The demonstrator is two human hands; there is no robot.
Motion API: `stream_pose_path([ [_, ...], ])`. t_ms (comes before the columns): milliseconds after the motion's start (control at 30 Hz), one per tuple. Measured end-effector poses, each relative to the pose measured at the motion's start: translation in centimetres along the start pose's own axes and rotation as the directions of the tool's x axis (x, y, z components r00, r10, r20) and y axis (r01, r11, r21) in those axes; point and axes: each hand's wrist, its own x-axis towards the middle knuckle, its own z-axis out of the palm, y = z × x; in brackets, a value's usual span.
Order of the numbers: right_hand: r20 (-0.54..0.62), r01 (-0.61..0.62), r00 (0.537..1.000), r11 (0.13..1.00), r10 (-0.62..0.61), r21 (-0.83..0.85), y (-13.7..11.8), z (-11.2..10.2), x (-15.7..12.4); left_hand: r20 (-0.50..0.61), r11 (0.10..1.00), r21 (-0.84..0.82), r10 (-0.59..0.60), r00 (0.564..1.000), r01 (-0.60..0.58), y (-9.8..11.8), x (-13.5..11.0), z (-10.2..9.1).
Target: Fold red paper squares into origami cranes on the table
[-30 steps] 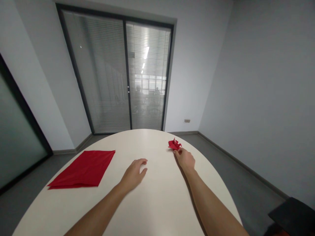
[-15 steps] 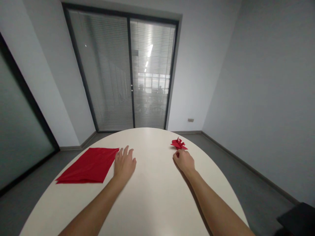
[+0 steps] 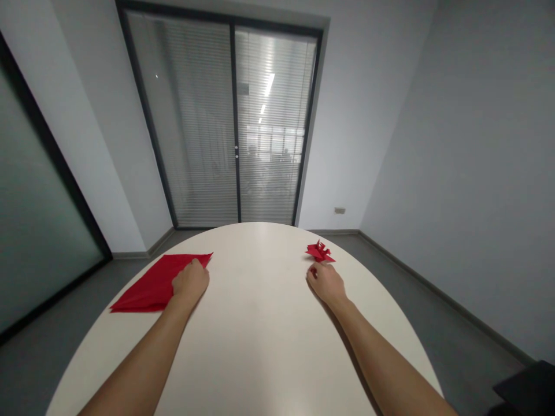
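On the left of the round white table (image 3: 260,323) lies a flat, folded red cloth-like sheet (image 3: 151,283) with layered near edges. My left hand (image 3: 191,280) is closed over its right side, fingers curled into the red material; the fingertips are hidden. To the right, my right hand (image 3: 326,282) rests on the tabletop as a loose fist, thumb and forefinger curled into a small ring, and nothing shows in it. Just beyond its knuckles sits a small red object with pointed, folded flaps (image 3: 319,252). From this angle I cannot tell whether the hand touches it.
Behind the table stands a dark-framed glass partition (image 3: 236,138) with blinds. A wall socket (image 3: 339,211) is low on the back wall. A dark object (image 3: 526,387) juts in at the lower right. The table's curved edge borders grey floor.
My left hand has moved left from beside the red sheet onto its right side, and its spread fingers have curled closed. The right hand stays by the small red object. The view has shifted slightly.
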Motion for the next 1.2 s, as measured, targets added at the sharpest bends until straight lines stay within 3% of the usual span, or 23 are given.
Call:
stream_pose_path([
  [400, 0.01, 0.053, 0.999, 0.998, -0.053, 0.023, -0.4, 0.0, -0.6, 0.125, 0.996, -0.081, 0.058, 0.99, -0.049, -2.3, 1.8, -1.0],
  [767, 0.015, 0.046, 0.999, 0.999, -0.046, 0.024, -0.4, -0.2, -0.5, 0.147, 0.992, -0.085, 0.103, 0.984, -0.091, -2.4, 1.9, -1.5],
  [900, 0.017, 0.046, 0.999, 0.999, -0.047, 0.028, -0.5, -0.2, -0.6, 0.028, 0.996, -0.067, 0.055, 0.998, -0.053, -2.3, 1.7, -1.8],
  [1000, 0.028, 0.041, 0.999, 0.999, -0.042, 0.029, -0.5, -0.2, -0.6, -0.075, 0.999, -0.05, -0.01, 0.997, 0.006, -1.6, 1.1, -3.1],
  [1100, 0.025, 0.037, 0.999, 0.999, -0.038, 0.027, -0.4, -0.1, -0.5, -0.291, 0.998, -0.044, 0.022, 0.956, -0.036, -0.1, 0.0, -5.2],
  [1200, 0.014, 0.04, 0.999, 0.999, -0.041, 0.029, -0.4, -0.1, -0.6, -0.439, 0.977, -0.075, 0.149, 0.886, -0.201, 2.2, -1.4, -7.0],
])
